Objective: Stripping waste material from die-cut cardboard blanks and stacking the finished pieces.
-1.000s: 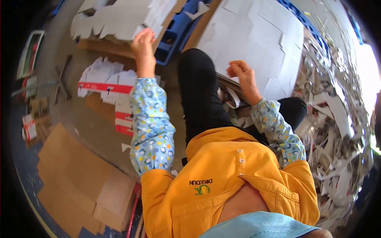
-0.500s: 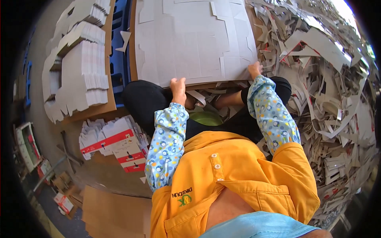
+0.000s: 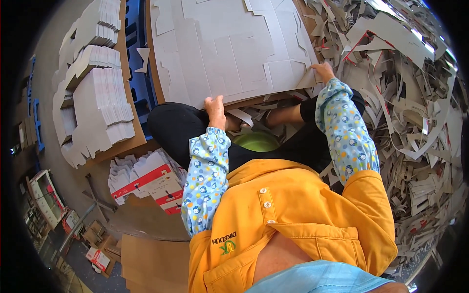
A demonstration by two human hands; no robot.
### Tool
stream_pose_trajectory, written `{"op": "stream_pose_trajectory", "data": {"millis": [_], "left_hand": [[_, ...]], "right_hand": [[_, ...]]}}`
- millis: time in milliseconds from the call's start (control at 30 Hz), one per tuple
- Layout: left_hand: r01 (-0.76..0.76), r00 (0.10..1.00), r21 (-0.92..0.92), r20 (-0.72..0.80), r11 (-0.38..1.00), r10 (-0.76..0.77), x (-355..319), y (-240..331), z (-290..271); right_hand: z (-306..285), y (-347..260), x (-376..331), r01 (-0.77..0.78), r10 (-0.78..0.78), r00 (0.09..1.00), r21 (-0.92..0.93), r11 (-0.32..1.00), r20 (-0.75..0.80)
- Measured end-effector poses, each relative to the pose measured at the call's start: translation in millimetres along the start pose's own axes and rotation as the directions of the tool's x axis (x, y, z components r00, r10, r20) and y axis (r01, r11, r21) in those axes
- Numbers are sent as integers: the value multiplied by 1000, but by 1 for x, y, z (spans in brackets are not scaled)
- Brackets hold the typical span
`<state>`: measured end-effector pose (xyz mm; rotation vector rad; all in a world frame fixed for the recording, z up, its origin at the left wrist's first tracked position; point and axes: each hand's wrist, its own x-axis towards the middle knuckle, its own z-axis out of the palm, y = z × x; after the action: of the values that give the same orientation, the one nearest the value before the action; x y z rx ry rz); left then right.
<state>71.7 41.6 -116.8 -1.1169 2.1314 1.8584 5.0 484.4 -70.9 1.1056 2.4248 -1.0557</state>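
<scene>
As I looked down through the head camera from my distant station, I had both bare hands in view at the near side of a large pale die-cut sheet [image 3: 220, 53], which lay flat in front of the seated person. The left hand [image 3: 215, 111] was at its near edge, left of the middle, with the fingers curled in and the thumb up; I could not tell whether they pinched the board or only rested against it. The right hand [image 3: 324, 72] was at the near right corner, its fingers bent and touching the edge, though their undersides were hidden from me and I could not tell how firmly they closed. Left of the sheet I saw a strip of blue pallet [image 3: 138, 93] with a small white offcut [image 3: 143, 59] on it, and beyond that, stacks of cut blanks [image 3: 97, 105] on brown board. Nearer, beside the left knee, stood a bunch of red-and-white blanks [image 3: 152, 184]. A round green object [image 3: 256, 142] showed between the black-trousered legs [image 3: 171, 128], and a broad heap of paper scraps [image 3: 415, 127] filled the right side.
</scene>
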Motion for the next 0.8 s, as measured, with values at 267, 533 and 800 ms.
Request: {"op": "stream_pose_trajectory", "data": {"millis": [267,533,800], "left_hand": [[33,996,-12,-78,999,-34,-16,8,-24],[-9,931,690,-259,724,258,-27,87,-35],[396,849,635,-528,663,-2,81,66,-125]], "right_hand": [[-13,-50,-66,-43,-118,918,391,919,380],[-18,-34,-53,179,-277,911,312,933,305],[4,-39,-62,494,-494,869,6,869,-2]]}}
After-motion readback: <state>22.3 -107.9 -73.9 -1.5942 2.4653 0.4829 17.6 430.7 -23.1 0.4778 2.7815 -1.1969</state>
